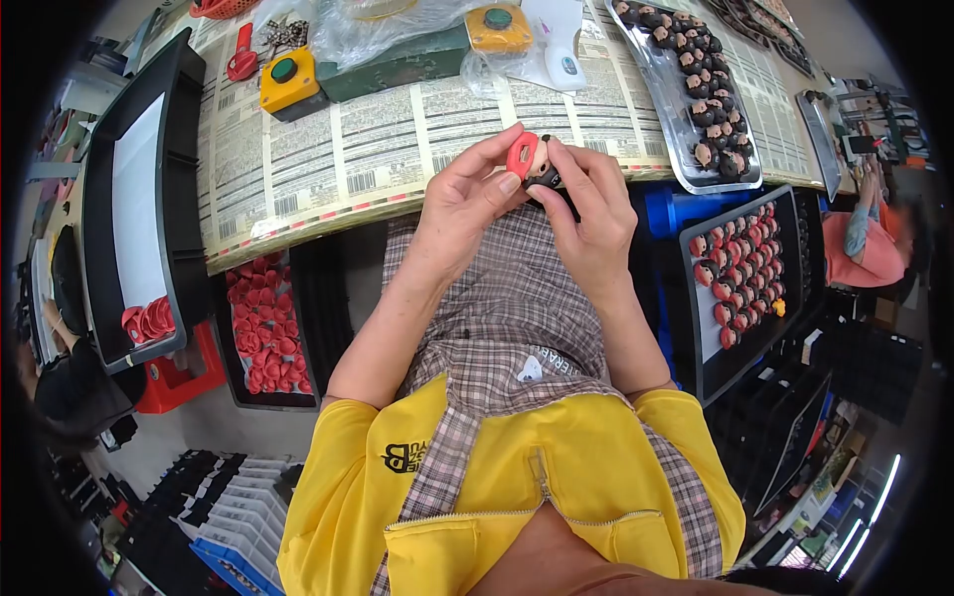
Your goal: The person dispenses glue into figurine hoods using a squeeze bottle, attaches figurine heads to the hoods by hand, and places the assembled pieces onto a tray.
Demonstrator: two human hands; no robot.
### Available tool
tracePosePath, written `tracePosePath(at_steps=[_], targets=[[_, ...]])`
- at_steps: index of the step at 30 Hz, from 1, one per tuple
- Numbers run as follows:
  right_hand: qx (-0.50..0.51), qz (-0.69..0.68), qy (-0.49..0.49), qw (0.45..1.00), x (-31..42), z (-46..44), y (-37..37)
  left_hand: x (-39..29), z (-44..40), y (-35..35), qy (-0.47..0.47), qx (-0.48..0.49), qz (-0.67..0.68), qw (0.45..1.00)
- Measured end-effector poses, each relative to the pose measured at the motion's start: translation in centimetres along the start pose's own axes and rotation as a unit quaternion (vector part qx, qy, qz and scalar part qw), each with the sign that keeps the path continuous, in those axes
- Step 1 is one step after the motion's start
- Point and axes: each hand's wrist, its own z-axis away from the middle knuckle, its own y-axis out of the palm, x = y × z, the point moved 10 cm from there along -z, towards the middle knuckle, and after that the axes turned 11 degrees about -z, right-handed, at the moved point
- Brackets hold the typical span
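Note:
Over the front edge of the table, my left hand (459,204) pinches a small red hollow piece (519,157) between thumb and fingers. My right hand (596,211) grips a little doll head (542,171) with a light face and black hair. The red piece and the head are touching, side by side; whether they are joined I cannot tell. Both hands are closed, and fingertips cover parts of the two pieces.
A metal tray (668,119) of black-haired heads lies at the right. Below it, a black tray (708,348) bears red-capped heads. Red pieces (266,328) fill a bin at lower left. A yellow button box (288,84) stands on the table (397,139). Other people are at both sides.

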Motion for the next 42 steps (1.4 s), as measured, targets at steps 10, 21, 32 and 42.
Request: tracePosePath(at_steps=[10,21,32,42], targets=[[0.003,0.073,-0.006,0.997,0.4,-0.3,2.1,0.5,-0.6,-0.5,0.036,-0.053,-0.055,0.996],[-0.03,0.025,-0.081,0.996,-0.9,-0.6,2.9,1.0,-1.1,-0.6,-0.058,-0.016,0.034,0.998],[-0.011,-0.038,-0.062,0.997,-0.7,-1.0,1.8,1.2,-1.6,-0.7,-0.071,0.025,0.058,0.995],[-0.035,-0.031,-0.105,0.993,0.8,-0.6,1.0,0.7,-1.1,-0.3,-0.069,0.032,0.053,0.996]])
